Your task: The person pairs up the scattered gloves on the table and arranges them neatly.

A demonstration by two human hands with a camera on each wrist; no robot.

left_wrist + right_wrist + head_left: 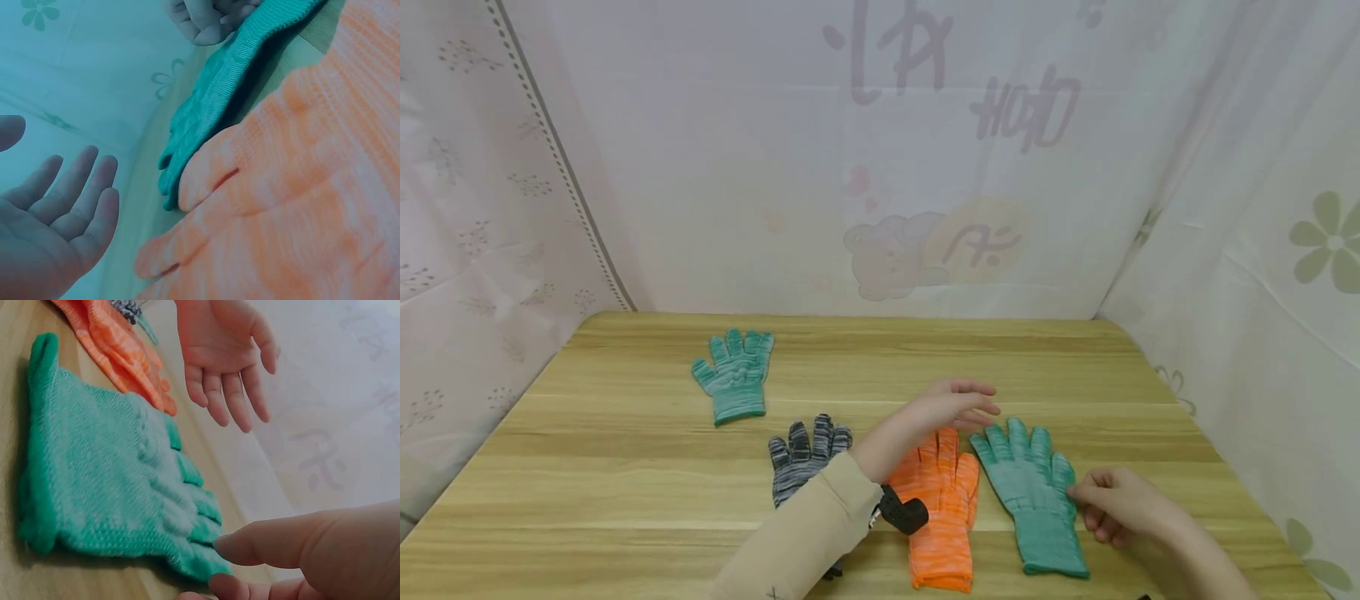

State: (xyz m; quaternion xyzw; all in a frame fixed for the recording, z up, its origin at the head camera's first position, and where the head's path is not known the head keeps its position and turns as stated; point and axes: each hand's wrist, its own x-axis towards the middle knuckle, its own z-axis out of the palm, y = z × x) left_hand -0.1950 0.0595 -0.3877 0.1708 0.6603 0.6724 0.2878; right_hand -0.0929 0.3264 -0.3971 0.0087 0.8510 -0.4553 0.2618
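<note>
Toward the right of the table lies a green knitted glove [1033, 500], flat with its fingers pointing away. My right hand [1123, 504] is at its thumb side, curled, and pinches the glove's thumb edge between thumb and forefinger; the right wrist view shows the thumb tip [228, 545] right on the knit. My left hand [951, 407] hovers above the fingertips of an orange glove [942, 508], palm turned toward the green one, fingers extended and holding nothing. The left forearm covers part of the orange glove and of a grey-black glove [797, 458].
A second green glove [739, 379] lies at the back left of the wooden table [587, 467]. Printed curtains [737, 167] hang behind the table and along both sides. A black wrist device [902, 510] sits at the left cuff, over the orange glove.
</note>
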